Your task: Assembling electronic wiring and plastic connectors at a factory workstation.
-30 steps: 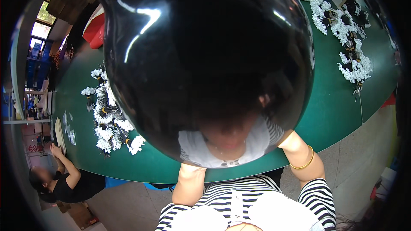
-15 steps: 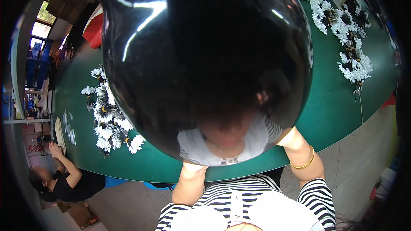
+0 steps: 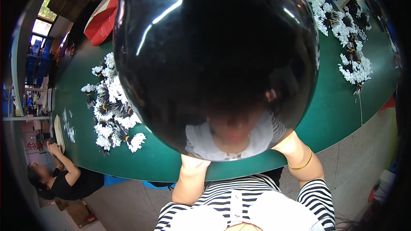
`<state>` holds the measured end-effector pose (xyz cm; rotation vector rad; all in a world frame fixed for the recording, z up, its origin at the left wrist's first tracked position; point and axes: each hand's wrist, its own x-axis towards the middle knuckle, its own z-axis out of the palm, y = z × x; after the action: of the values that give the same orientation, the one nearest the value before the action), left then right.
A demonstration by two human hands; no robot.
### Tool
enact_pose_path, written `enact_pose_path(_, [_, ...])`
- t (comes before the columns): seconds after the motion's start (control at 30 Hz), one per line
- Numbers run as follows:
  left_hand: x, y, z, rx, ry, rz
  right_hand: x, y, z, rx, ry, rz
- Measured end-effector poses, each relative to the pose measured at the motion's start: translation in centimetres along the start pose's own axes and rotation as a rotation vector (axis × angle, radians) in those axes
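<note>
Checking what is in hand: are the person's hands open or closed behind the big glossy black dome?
Cannot tell. The glossy black dome hides both hands; only the forearms show, reaching under it over the green table.

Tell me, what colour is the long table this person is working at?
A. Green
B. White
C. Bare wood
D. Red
A. The table top is plain dark green, showing on both sides of the big shiny black dome that fills the middle of the view; bundles of white-tipped black pieces lie on it at the left. Both hands are hidden behind the dome.
</note>
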<state>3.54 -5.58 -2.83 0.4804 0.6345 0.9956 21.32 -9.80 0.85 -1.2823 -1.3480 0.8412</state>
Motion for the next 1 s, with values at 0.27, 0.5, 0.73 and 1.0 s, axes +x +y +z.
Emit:
enact_pose_path(0.27, [-0.4,-0.4,-0.8,0.111,-0.2,0.127,0.4,-0.3,0.7,-0.009,-0.015,-0.103])
enact_pose_path(0.5, [-0.3,-0.6,1.0,0.327,0.011,-0.004,-0.4,0.7,1.7,0.324,0.064,0.025])
enact_pose_path(0.73, [0.0,-0.2,1.0,0.227,0.047,0.017,0.0,0.6,0.7,0.125,0.088,-0.024])
enact_pose_path(1.0, [0.0,0.0,0.1,0.324,0.015,0.1,0.2,0.9,0.5,-0.253,0.011,-0.263])
